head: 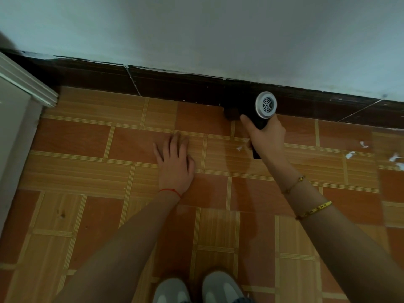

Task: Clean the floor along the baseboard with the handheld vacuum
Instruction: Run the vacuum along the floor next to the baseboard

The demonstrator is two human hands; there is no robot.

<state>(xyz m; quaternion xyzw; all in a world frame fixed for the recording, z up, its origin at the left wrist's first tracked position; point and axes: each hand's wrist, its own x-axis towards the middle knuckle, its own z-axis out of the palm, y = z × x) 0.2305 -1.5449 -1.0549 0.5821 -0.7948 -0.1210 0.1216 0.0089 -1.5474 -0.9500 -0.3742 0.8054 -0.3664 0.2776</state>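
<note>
My right hand (pixel 265 137) grips the handle of a black handheld vacuum (pixel 260 110) with a round grey vented rear cap. Its brush nozzle (pixel 231 112) points left and touches the floor where it meets the dark brown baseboard (pixel 166 86). My left hand (pixel 175 159) lies flat, palm down, fingers spread, on the orange and tan patterned floor (pixel 98 171), left of the vacuum. A white paper scrap (pixel 239 148) lies just beside my right hand.
Several more white scraps (pixel 393 158) lie on the floor at the far right. A white door frame (pixel 28 84) stands at the left, against the wall. My two grey shoes (pixel 196 287) are at the bottom edge.
</note>
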